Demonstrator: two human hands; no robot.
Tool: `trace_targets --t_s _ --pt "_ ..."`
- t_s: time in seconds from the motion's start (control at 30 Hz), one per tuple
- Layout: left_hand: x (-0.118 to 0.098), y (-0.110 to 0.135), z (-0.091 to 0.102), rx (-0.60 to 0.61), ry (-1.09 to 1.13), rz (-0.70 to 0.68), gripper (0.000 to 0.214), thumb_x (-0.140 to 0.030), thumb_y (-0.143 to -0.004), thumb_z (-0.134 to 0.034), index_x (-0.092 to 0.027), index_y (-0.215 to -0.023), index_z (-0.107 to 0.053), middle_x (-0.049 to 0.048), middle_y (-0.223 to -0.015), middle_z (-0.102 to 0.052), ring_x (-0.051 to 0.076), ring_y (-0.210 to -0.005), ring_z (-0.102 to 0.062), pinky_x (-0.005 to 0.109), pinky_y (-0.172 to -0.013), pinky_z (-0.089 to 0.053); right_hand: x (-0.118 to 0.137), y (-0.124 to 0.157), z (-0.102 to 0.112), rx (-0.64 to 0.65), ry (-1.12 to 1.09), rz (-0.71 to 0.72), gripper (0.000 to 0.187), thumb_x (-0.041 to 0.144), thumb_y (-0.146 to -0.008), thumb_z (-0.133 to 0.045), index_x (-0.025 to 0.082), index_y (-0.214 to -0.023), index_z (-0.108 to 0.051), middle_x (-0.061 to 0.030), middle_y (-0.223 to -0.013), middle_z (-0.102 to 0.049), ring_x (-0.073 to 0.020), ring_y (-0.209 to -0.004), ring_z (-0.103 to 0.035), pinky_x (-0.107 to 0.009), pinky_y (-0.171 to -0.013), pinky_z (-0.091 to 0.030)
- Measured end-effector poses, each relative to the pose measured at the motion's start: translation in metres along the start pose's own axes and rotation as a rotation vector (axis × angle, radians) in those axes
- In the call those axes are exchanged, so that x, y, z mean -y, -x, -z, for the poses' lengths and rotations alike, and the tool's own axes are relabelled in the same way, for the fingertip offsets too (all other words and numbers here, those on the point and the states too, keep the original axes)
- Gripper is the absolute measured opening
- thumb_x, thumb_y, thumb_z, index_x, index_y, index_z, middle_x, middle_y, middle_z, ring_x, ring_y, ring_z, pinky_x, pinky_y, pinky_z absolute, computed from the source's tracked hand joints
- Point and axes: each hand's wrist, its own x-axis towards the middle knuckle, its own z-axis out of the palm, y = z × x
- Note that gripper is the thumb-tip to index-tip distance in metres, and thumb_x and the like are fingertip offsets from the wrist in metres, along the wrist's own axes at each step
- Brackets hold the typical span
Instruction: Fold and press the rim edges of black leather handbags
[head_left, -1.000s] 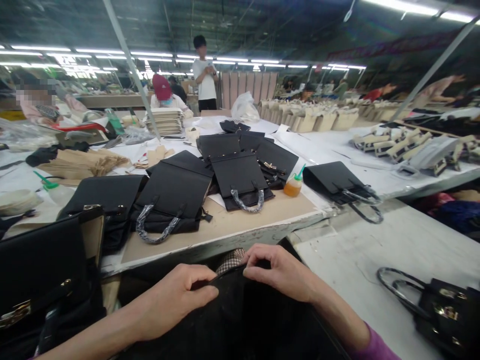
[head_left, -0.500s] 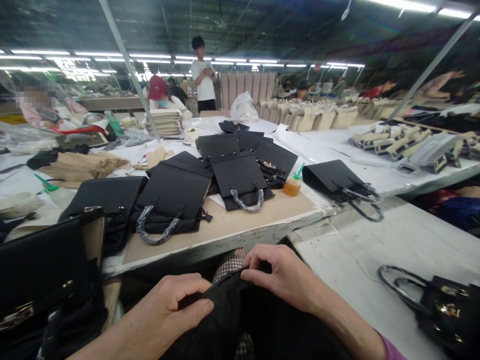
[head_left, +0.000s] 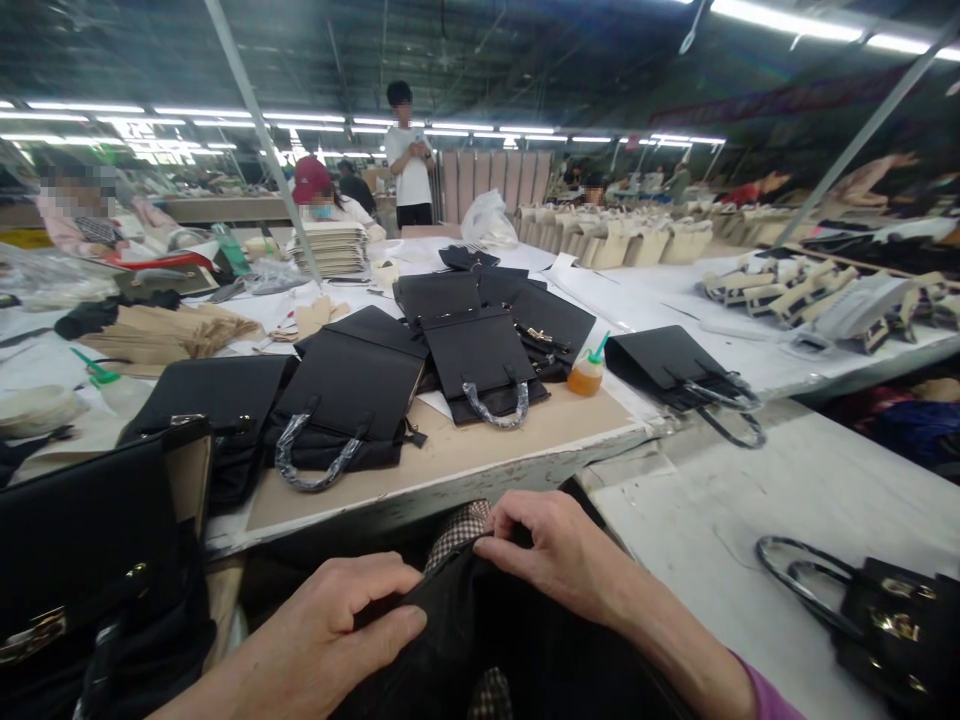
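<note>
Black fabric [head_left: 442, 610], perhaps a bag lining, lies over my lap with its edge raised between my two hands. My left hand [head_left: 341, 620] pinches that edge from the left, thumb on the near side and fingers behind. Further right, my right hand [head_left: 544, 545] grips the same edge between thumb and curled fingers. Checked cloth [head_left: 461, 530] shows behind the edge. Most of the black piece is dark, and its full shape cannot be made out.
Black handbags [head_left: 480, 360] with plastic-wrapped handles cover the table ahead. Another black bag [head_left: 75, 550] stands close at left, one [head_left: 900, 620] at far right. A squeeze bottle [head_left: 585, 375] of amber liquid stands on the table edge. Several people are beyond.
My right hand has shifted very slightly left along the fabric edge. Both hands keep their hold; the view has tilted a little.
</note>
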Motion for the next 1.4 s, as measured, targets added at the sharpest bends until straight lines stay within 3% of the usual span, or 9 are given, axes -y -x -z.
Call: trace_targets --t_s 0.13,0.23,0.33,0.47,0.7,0.97,1.17,1.3,1.4 --pt "0.000 0.000 0.005 0.005 -0.015 -0.017 0.027 -0.036 -0.096 -0.048 -0.021 -0.087 -0.069 -0.0024 -0.086 -0.065 0.015 -0.081 -0.059 0.021 -0.073 -0.041 0.000 -0.006 0.004 0.050 -0.111 0.008 0.015 0.030 -0.086 -0.068 0.019 -0.095 -0.062 -0.0010 -0.081 -0.071 -0.0175 -0.073 -0.063 -0.026 -0.068 -0.044" --pt "0.002 -0.002 0.012 0.016 0.004 -0.028 0.026 -0.032 -0.094 -0.050 -0.020 -0.088 -0.071 -0.0024 -0.085 -0.063 0.015 -0.080 -0.058 0.021 -0.072 -0.041 -0.003 -0.012 0.007 0.191 -0.217 0.111 0.018 0.031 -0.093 -0.060 0.021 -0.108 -0.064 -0.0008 -0.089 -0.074 -0.0179 -0.082 -0.066 -0.026 -0.075 -0.045" --pt "0.007 -0.007 0.019 0.005 0.022 0.001 0.022 -0.030 -0.090 -0.053 -0.019 -0.092 -0.071 -0.0015 -0.086 -0.066 0.016 -0.080 -0.059 0.023 -0.072 -0.042 -0.004 -0.017 0.006 0.255 -0.174 0.170 0.022 0.032 -0.097 -0.055 0.020 -0.093 -0.073 0.0008 -0.078 -0.072 -0.0158 -0.074 -0.064 -0.023 -0.070 -0.043" --pt "0.006 -0.013 0.020 -0.055 -0.061 0.007 0.021 -0.032 -0.086 -0.059 -0.021 -0.099 -0.072 -0.0017 -0.093 -0.070 0.018 -0.083 -0.060 0.024 -0.071 -0.041 0.001 -0.017 0.002 0.209 -0.143 0.200 0.023 0.030 -0.096 -0.056 0.019 -0.087 -0.074 0.0029 -0.069 -0.066 -0.0124 -0.066 -0.060 -0.020 -0.063 -0.039" --pt "-0.006 -0.022 0.012 -0.154 -0.148 -0.026 0.026 -0.034 -0.090 -0.055 -0.020 -0.098 -0.075 -0.0005 -0.092 -0.073 0.019 -0.083 -0.062 0.025 -0.073 -0.039 0.006 -0.011 0.001 0.180 -0.139 0.207 0.024 0.031 -0.096 -0.056 0.019 -0.088 -0.075 0.0029 -0.066 -0.062 -0.0120 -0.062 -0.056 -0.020 -0.059 -0.038" --pt "-0.009 -0.027 0.010 -0.147 -0.259 -0.119 0.024 -0.030 -0.090 -0.055 -0.021 -0.098 -0.076 0.0004 -0.090 -0.074 0.018 -0.079 -0.063 0.025 -0.071 -0.039 0.006 -0.008 0.001 0.158 -0.133 0.216 0.027 0.033 -0.096 -0.054 0.020 -0.086 -0.075 0.0032 -0.063 -0.058 -0.0117 -0.059 -0.052 -0.020 -0.057 -0.036" --pt "-0.008 -0.031 0.009 -0.139 -0.380 -0.198 0.029 -0.028 -0.094 -0.049 -0.018 -0.082 -0.074 0.0021 -0.073 -0.067 0.016 -0.070 -0.059 0.025 -0.065 -0.034 0.004 -0.007 0.000 0.171 -0.146 0.216 0.026 0.033 -0.096 -0.054 0.020 -0.089 -0.076 0.0028 -0.065 -0.059 -0.0119 -0.061 -0.053 -0.020 -0.059 -0.037" --pt "-0.005 -0.034 0.008 -0.158 -0.322 -0.168 0.030 -0.028 -0.091 -0.050 -0.016 -0.077 -0.073 0.0005 -0.069 -0.064 0.015 -0.067 -0.056 0.025 -0.065 -0.034 0.000 -0.008 -0.001 0.182 -0.164 0.225 0.026 0.033 -0.097 -0.053 0.021 -0.091 -0.075 0.0037 -0.065 -0.057 -0.0114 -0.060 -0.051 -0.020 -0.059 -0.037" --pt "-0.001 -0.038 0.010 -0.142 -0.174 -0.057 0.027 -0.032 -0.085 -0.055 -0.016 -0.076 -0.074 -0.0019 -0.066 -0.061 0.015 -0.066 -0.054 0.024 -0.061 -0.033 0.000 -0.009 -0.001 0.177 -0.159 0.235 0.029 0.034 -0.097 -0.052 0.020 -0.083 -0.073 0.0042 -0.062 -0.051 -0.0109 -0.058 -0.046 -0.020 -0.056 -0.034"
